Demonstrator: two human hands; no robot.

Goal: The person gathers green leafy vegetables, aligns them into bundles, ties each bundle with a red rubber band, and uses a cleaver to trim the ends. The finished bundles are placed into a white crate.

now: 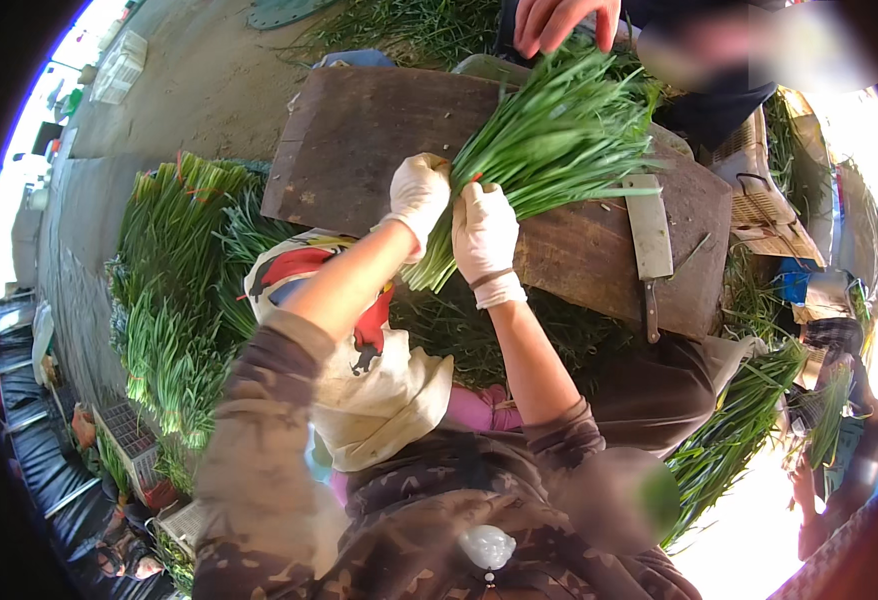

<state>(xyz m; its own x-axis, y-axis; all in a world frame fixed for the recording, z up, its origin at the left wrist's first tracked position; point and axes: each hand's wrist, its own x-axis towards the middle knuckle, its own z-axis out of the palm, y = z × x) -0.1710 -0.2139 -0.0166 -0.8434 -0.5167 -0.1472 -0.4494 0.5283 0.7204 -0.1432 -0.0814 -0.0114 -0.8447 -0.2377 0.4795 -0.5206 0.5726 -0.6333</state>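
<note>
Both of my hands are in white gloves at the middle of the head view. Between them is a bunch of long green leaves, most likely garlic chives (551, 135), with its pale cut ends towards me and its leaf tips spread away. My right hand (486, 236) grips the bunch from the right, beside a small orange tie (476, 178). Closed at the bunch's left edge is my left hand (420, 199); its fingertips are hidden. The leaves lie across a dark wooden board (379, 142). On the board's right part rests a cleaver (649, 229), its handle towards me.
Another person's hand (559, 22) reaches over the leaf tips at the top. Tied green bunches (176, 300) are piled on the left. More leaves (739, 435) lie at right, below a plastic crate (769, 187). A printed cloth (379, 390) covers my lap.
</note>
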